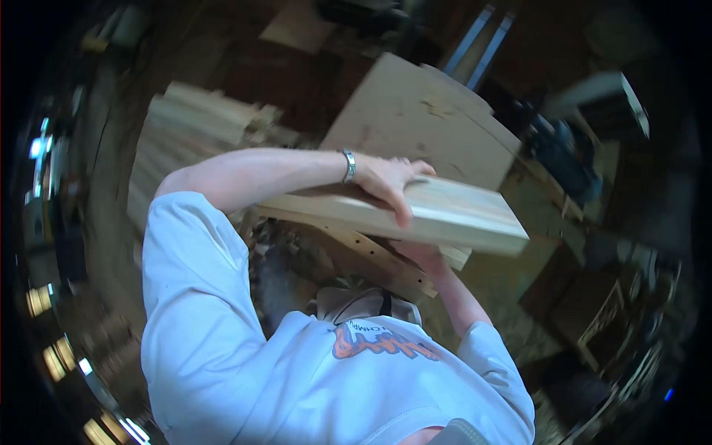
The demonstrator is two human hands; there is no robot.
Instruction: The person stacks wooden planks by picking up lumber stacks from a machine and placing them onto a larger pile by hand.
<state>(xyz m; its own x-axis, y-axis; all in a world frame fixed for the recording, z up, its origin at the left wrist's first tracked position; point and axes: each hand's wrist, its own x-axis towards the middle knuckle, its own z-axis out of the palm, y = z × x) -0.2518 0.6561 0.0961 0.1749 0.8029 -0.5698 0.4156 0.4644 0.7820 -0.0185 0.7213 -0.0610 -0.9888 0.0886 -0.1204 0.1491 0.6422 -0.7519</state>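
A long pale wooden board (467,215) lies across the view, its right end raised towards the camera and blurred. My left hand (389,185), with a metal bracelet at the wrist, grips it from above, thumb over the near edge. Beneath the board is my right hand (419,254), pressed to its underside, its fingertips mostly hidden. A shorter pale wood end (455,256) shows under the board beside my right wrist. Just below is a wooden beam with dark holes (371,254).
Stacked boards (196,119) stand at the left. Beyond my hands is a large light panel (415,111) with shavings on it. Two metal rails (480,48) lie at the top, a dark machine (564,159) at the right, and a wooden crate (601,319) lower right.
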